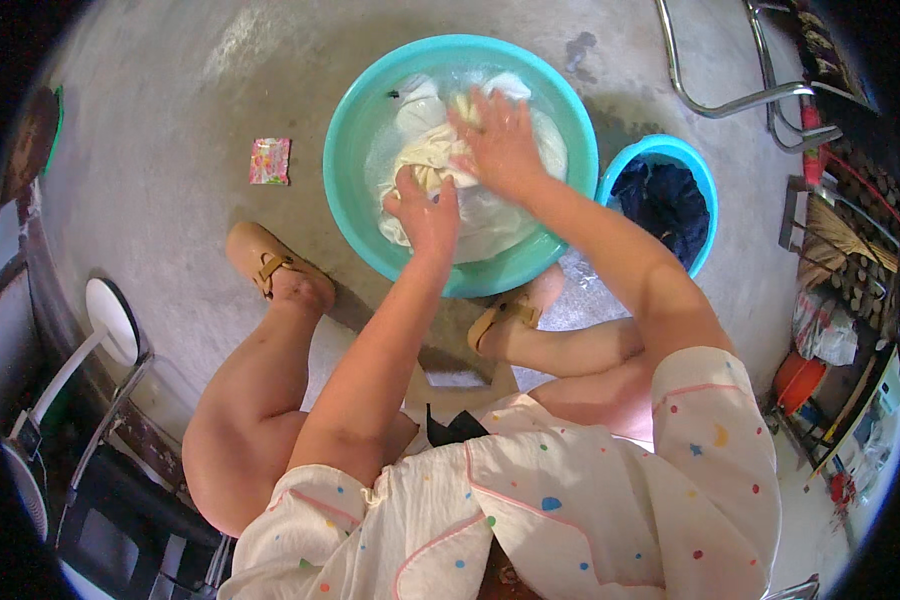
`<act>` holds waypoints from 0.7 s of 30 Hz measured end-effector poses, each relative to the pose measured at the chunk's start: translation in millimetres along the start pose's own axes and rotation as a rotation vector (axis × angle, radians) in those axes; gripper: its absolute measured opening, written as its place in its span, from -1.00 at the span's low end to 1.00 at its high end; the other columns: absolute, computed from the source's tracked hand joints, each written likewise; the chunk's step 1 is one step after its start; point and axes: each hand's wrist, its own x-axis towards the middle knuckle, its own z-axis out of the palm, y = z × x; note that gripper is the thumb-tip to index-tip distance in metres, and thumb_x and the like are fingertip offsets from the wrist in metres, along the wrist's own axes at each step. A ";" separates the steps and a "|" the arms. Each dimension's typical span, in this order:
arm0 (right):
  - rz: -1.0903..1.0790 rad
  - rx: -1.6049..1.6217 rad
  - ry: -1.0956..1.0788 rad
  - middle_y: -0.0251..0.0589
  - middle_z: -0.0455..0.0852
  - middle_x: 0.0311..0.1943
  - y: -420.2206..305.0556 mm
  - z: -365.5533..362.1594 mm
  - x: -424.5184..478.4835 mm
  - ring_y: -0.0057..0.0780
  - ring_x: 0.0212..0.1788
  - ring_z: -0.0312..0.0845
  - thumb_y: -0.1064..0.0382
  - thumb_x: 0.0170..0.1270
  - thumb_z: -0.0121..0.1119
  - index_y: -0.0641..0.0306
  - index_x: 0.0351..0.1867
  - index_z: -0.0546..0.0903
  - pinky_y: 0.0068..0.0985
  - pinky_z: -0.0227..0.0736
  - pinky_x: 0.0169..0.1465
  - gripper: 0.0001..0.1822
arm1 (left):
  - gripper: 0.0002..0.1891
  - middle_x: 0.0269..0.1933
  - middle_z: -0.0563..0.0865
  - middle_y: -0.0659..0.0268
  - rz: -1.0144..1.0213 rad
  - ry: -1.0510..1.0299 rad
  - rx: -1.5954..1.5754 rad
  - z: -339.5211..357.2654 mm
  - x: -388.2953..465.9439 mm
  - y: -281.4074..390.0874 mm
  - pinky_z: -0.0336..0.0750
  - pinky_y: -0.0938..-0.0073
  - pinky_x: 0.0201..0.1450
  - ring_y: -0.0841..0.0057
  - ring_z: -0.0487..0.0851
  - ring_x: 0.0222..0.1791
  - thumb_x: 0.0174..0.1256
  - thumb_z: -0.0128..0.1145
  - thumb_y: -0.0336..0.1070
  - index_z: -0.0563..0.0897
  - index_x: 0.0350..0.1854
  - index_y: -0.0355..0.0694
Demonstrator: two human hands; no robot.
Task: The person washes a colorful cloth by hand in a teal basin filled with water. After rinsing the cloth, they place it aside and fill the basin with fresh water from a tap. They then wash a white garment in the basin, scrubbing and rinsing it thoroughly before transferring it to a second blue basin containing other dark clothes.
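In front of me on the floor stands a wide turquoise plastic basin [335,161] with wet white and cream clothes in cloudy water. My left hand [426,217] has its thumb and fingers about a gathered fold of cream cloth [429,152], near the basin's middle. Higher up and to the right, my right hand [504,146] rests spread on the laundry, its fingers apart and slightly blurred. A white garment [420,109] bulges from the water at the upper left, with a small dark piece at its edge. White fabric [487,221] lies under the water below my hands.
A blue bucket [712,199] holding dark clothes [664,202] stands close right of the basin. A pink printed sachet [270,161] lies on the concrete floor [195,135] at left. Metal chair legs [712,112] rise at upper right, a straw broom [832,232] below them.
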 end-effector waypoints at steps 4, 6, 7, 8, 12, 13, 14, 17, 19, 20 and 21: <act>-0.001 0.110 -0.317 0.18 0.05 0.43 -23.0 22.2 12.0 0.20 0.44 0.00 -0.16 0.29 0.06 -0.03 0.47 0.13 0.17 0.14 0.28 -0.23 | -0.35 0.14 0.43 -0.24 0.195 -0.073 0.076 -18.7 30.3 -39.3 0.34 0.13 0.23 -0.16 0.43 0.13 0.07 0.31 -0.24 0.38 0.22 -0.36; -0.014 -0.260 -0.261 0.18 0.14 0.39 38.7 110.9 -13.8 0.18 0.40 0.09 -0.10 0.31 0.03 0.09 0.42 0.22 0.06 0.23 0.26 -0.31 | -0.35 0.11 0.49 -0.19 0.229 -0.178 0.036 10.9 24.1 -24.7 0.37 0.14 0.19 -0.12 0.48 0.10 0.09 0.29 -0.23 0.37 0.23 -0.37; 0.003 -0.304 -0.279 0.17 0.20 0.36 50.6 128.7 -20.1 0.16 0.36 0.14 -0.06 0.31 0.02 0.14 0.38 0.26 0.01 0.26 0.24 -0.35 | -0.35 0.09 0.52 -0.17 0.235 -0.212 0.029 18.0 24.5 -23.4 0.39 0.14 0.18 -0.09 0.50 0.08 0.10 0.28 -0.22 0.36 0.23 -0.38; 0.023 -0.356 -0.295 0.15 0.25 0.33 65.6 140.8 -25.9 0.14 0.33 0.20 -0.02 0.31 0.01 0.18 0.34 0.30 -0.04 0.30 0.23 -0.39 | -0.36 0.09 0.53 -0.17 0.129 -0.301 -0.077 27.0 27.3 -23.5 0.40 0.15 0.16 -0.08 0.52 0.07 0.10 0.28 -0.21 0.37 0.22 -0.38; 0.192 0.047 -0.507 0.03 0.49 0.14 11.4 110.5 4.6 0.00 0.13 0.44 0.16 0.27 0.00 0.26 0.15 0.46 -0.21 0.40 0.14 -0.56 | -0.34 0.13 0.54 -0.10 -0.330 -0.397 -0.336 -2.6 55.9 -38.1 0.50 0.16 0.04 0.07 0.57 0.08 0.16 0.26 -0.17 0.34 0.26 -0.38; 0.200 0.081 -0.489 0.02 0.53 0.11 7.9 93.3 13.0 -0.02 0.10 0.48 0.17 0.25 0.00 0.27 0.13 0.48 -0.23 0.42 0.12 -0.57 | -0.32 0.15 0.53 -0.06 -0.428 -0.397 -0.387 -8.2 62.9 -31.1 0.54 0.16 0.00 0.13 0.58 0.09 0.18 0.25 -0.17 0.31 0.29 -0.37; 0.202 0.119 -0.466 0.00 0.56 0.08 1.7 73.5 24.4 -0.04 0.06 0.51 0.19 0.24 0.01 0.27 0.11 0.50 -0.24 0.43 0.11 -0.59 | -0.33 0.16 0.53 -0.06 -0.247 -0.347 -0.142 -15.3 72.7 -32.3 0.55 0.16 -0.01 0.14 0.58 0.09 0.19 0.24 -0.17 0.30 0.30 -0.37; 0.223 0.142 -0.212 0.03 0.58 -0.01 -1.3 29.2 22.1 -0.01 0.00 0.55 0.18 0.23 0.05 0.21 0.07 0.52 -0.19 0.46 0.05 -0.61 | -0.38 0.16 0.52 -0.06 0.008 -0.332 0.249 -29.0 76.2 -31.7 0.55 0.15 0.01 0.14 0.57 0.10 0.26 0.17 -0.15 0.30 0.30 -0.35; 0.400 0.227 0.009 0.08 0.60 -0.10 11.1 14.3 10.0 0.06 -0.06 0.56 0.17 0.24 0.09 0.16 0.01 0.56 -0.11 0.49 -0.03 -0.68 | -0.44 0.15 0.54 -0.06 -0.152 -0.509 0.035 -35.7 56.3 17.6 0.54 0.11 0.06 0.14 0.57 0.11 0.35 0.09 -0.09 0.35 0.27 -0.33; 0.503 0.291 -0.017 0.08 0.60 -0.10 4.7 11.2 9.0 0.07 -0.07 0.56 0.16 0.24 0.09 0.16 0.01 0.56 -0.10 0.48 -0.03 -0.68 | -0.47 0.14 0.56 -0.05 -0.315 -0.591 -0.238 -29.0 54.6 17.7 0.52 0.10 0.09 0.14 0.56 0.12 0.38 0.03 -0.04 0.38 0.25 -0.32; 0.614 0.345 -0.038 0.09 0.60 -0.10 -6.3 5.2 10.6 0.07 -0.07 0.56 0.15 0.25 0.10 0.15 0.01 0.55 -0.09 0.48 -0.03 -0.67 | -0.48 0.12 0.57 -0.04 -0.474 -0.682 -0.513 -16.3 53.4 18.6 0.51 0.09 0.11 0.15 0.56 0.13 0.41 -0.02 0.01 0.42 0.22 -0.30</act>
